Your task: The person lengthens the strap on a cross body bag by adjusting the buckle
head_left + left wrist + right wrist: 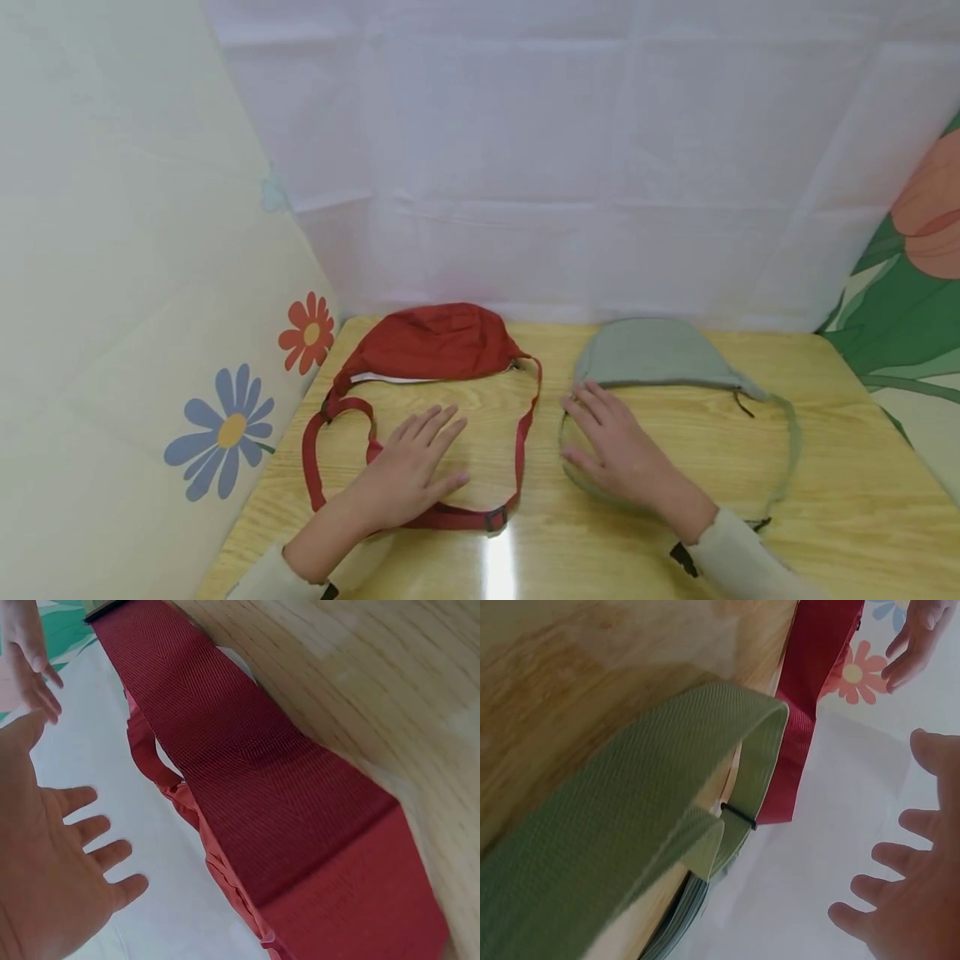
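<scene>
A red waist bag (435, 342) lies toward the back left of the table, its red strap (217, 727) looped out in front. To its right lies a grey-green waist bag (652, 354), whose green strap (630, 795) curves forward in a loop. My left hand (405, 471) hovers over the red strap's loop, fingers spread and holding nothing. My right hand (618, 446) is above the left side of the green loop, fingers extended, with nothing in its grasp. Both wrist views show the hands apart from the straps.
The wooden table (847, 467) ends at a white cloth (570, 167) behind the bags. A pale panel with printed flowers (232, 429) stands on the left, and another with a large flower print (915, 308) on the right. A black buckle (496, 520) sits on the red strap.
</scene>
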{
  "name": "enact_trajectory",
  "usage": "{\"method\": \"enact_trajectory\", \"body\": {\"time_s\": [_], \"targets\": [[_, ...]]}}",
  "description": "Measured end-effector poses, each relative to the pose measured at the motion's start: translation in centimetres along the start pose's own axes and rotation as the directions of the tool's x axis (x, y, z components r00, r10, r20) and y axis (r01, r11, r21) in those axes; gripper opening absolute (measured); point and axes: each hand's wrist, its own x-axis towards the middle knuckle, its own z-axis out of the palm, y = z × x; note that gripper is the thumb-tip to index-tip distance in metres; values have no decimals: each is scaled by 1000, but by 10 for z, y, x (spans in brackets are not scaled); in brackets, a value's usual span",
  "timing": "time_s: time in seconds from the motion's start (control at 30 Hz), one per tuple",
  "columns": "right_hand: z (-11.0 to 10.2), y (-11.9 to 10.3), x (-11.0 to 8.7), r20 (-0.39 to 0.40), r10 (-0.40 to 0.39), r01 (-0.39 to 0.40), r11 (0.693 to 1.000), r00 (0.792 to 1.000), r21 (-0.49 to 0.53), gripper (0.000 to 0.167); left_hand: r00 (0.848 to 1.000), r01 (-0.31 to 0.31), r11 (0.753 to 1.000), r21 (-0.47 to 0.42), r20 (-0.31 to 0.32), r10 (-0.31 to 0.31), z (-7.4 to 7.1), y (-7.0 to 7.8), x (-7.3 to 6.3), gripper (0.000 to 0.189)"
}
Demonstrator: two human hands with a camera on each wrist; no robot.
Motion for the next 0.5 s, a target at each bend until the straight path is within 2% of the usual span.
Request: {"method": "enact_trajectory", "body": {"time_s": [0.27,0.5], "targets": [[11,-9,5,-13,-68,68,998,998,10,68,995,-12,997,-79,95,20,3,-3,-1,68],[16,-18,10,28,-103,102,994,994,33,67,987,-21,994,-110,158,38,4,-2,-3,67]]}}
